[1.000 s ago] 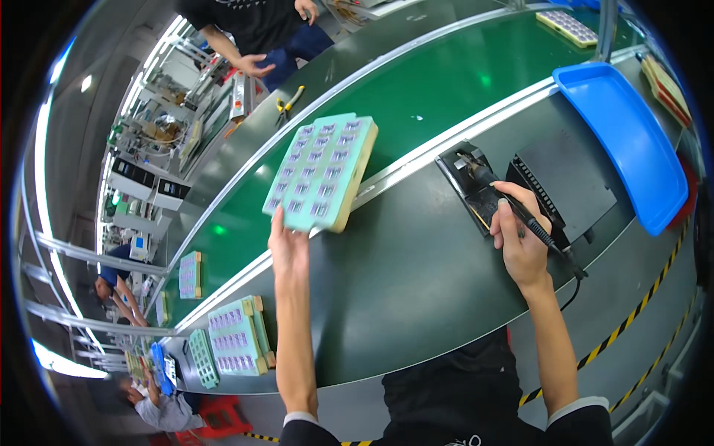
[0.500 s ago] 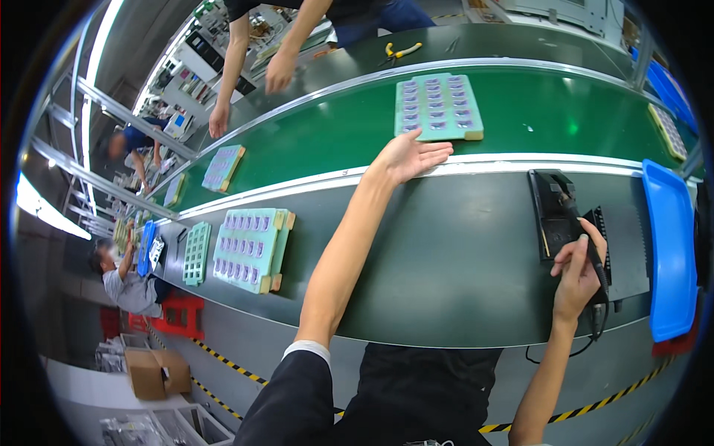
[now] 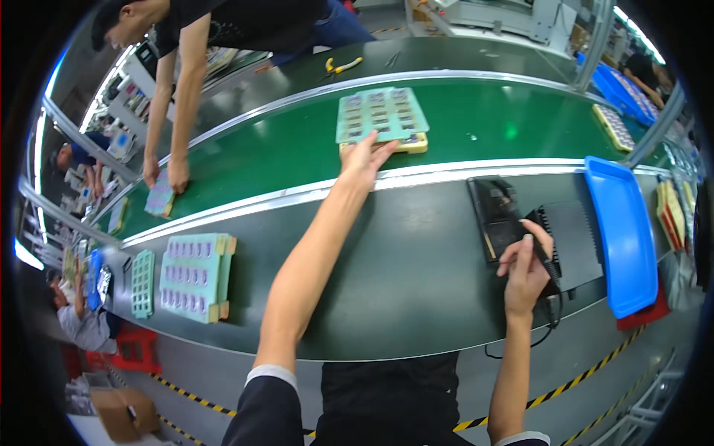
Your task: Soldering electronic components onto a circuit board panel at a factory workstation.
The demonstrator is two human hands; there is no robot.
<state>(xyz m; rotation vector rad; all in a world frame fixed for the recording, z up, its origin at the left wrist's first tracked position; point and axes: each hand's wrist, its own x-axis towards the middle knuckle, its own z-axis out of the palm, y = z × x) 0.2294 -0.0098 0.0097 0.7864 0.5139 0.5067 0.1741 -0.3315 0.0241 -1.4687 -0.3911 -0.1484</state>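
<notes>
Green belt [image 3: 260, 152], pale-green gridded tray [image 3: 382, 113], yellow layer [image 3: 413, 143] beneath

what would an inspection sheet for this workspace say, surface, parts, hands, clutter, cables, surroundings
Surface: dark bench beside a green belt, with a pale rail between.
Job's things: green tray of small parts over a yellow base, on the belt; soldering iron at its black stand.
Clutter: stacked trays and a green frame, bench left; grey box and blue bin, right; pliers beyond the belt.
Hands: left hand touches the tray's near edge; right hand holds the iron.
Cables: black cord below the right hand; its end is unclear.
Surroundings: co-worker reaching to another tray; striped floor tape.
</notes>
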